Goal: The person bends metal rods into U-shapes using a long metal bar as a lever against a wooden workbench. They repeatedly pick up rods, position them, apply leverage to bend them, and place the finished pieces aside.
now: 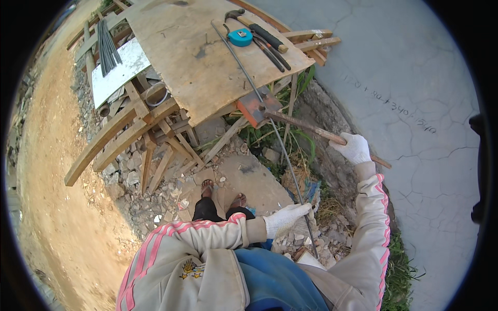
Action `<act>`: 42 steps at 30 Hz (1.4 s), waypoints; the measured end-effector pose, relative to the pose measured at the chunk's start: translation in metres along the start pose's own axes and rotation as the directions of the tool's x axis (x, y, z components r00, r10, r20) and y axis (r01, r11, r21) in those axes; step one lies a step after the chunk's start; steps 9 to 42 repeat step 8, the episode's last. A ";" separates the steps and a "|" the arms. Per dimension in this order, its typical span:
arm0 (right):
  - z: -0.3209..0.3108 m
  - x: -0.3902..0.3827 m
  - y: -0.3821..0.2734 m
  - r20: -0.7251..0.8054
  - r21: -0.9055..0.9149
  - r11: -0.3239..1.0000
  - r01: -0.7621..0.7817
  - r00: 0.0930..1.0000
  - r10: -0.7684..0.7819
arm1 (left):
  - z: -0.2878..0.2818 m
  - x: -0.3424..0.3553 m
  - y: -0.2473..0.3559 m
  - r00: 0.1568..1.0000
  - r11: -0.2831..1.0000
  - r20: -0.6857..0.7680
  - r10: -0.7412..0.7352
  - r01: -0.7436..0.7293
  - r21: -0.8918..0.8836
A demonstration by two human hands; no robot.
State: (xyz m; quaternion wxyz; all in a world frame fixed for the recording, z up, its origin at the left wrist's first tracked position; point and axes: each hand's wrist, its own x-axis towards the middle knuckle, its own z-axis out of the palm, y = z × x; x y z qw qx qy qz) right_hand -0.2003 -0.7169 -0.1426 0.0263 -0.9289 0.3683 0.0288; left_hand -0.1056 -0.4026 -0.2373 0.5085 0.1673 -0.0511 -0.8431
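Note:
A long thin steel rod point(239, 63) runs across the plywood tabletop, through an orange-red metal bending block point(250, 111) at the near edge, then down toward me. My left hand point(287, 220), in a white knitted glove, is closed around the rod's lower part. With my right hand point(353, 149), gloved the same way, I grip a rusty iron bar point(306, 129). The bar's far end meets the block beside the rod; how the two engage is too small to make out. The rod looks straight.
On the plywood point(176, 67) lie a claw hammer point(257, 32), a teal tape measure point(240, 37) and pincers point(270, 52). A bundle of rods point(107, 49) rests on a white board point(122, 70). Timber beams point(111, 137) jut out at left; a cracked grey wall point(415, 98) rises at right.

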 end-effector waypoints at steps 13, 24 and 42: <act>0.019 0.003 0.011 -0.091 -0.091 0.996 0.009 0.996 -0.018 | -0.009 0.002 -0.011 0.999 0.998 -0.008 0.054 -0.054 0.025; 0.019 0.003 0.011 -0.091 -0.091 0.996 0.009 0.996 -0.018 | -0.009 0.002 -0.011 0.999 0.998 -0.008 0.054 -0.054 0.025; 0.019 0.003 0.011 -0.091 -0.091 0.996 0.009 0.996 -0.018 | -0.009 0.002 -0.011 0.999 0.998 -0.008 0.054 -0.054 0.025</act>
